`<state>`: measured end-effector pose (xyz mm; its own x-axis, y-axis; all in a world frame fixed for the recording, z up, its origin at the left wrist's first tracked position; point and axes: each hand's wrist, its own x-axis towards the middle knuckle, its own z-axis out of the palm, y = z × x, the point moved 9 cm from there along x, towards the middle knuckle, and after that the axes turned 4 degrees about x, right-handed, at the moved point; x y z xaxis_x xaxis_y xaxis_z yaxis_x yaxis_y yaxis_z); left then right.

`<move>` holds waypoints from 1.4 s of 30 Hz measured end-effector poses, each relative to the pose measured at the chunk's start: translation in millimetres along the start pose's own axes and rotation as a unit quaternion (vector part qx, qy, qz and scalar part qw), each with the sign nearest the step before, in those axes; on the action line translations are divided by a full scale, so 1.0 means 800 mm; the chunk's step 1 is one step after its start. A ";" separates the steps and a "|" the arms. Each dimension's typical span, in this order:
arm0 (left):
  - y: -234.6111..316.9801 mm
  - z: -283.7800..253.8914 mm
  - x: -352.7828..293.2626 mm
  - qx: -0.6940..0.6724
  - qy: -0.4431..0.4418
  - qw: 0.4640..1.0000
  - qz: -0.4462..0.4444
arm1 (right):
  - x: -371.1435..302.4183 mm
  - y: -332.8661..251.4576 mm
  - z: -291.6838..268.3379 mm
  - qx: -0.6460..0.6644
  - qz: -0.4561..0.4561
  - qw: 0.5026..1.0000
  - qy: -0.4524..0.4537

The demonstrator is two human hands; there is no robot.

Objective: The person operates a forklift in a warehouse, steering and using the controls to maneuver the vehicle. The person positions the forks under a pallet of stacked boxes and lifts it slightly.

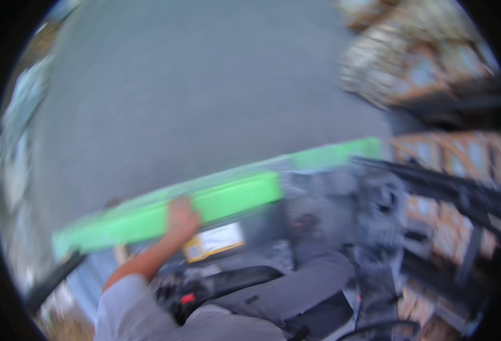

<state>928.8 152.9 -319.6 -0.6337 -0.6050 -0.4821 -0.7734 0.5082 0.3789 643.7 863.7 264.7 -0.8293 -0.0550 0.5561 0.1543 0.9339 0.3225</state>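
My left hand [182,219] reaches out from a grey short sleeve and lies against a bright green body panel [239,196] of the vehicle I sit in. Motion blur smears its fingers, so whether they wrap round the panel's edge does not show. Just below the hand is a white and yellow label [222,238] on a dark surface. Beside my grey-trousered leg [284,284] lie a black strap-like part and a red buckle or button [188,298]. My right hand is not visible.
Beyond the green panel stretches grey floor [216,85]. Stacked wooden crates [449,153] and wrapped bundles [375,62] stand on the right. Black bars [449,187] of the vehicle cross there. A dark curved rim [381,327] shows at lower right; pale wrapped material [23,108] lines the left.
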 end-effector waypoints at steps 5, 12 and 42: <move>0.002 -0.012 0.034 0.073 0.118 0.990 0.041 | -0.115 0.038 -0.012 0.088 0.214 0.970 0.078; 0.030 -0.020 0.021 0.240 0.194 0.942 0.130 | -0.218 -0.052 -0.027 0.120 0.224 0.965 0.070; 0.731 -0.039 -0.217 -0.433 -0.244 0.762 0.416 | -0.303 -0.136 -0.055 0.436 0.150 0.874 0.156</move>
<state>585.9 536.4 10.3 -0.9922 0.1128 0.0538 0.0389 -0.1305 0.9907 851.4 760.3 128.3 -0.6135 0.2718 0.7414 -0.2407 0.8298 -0.5034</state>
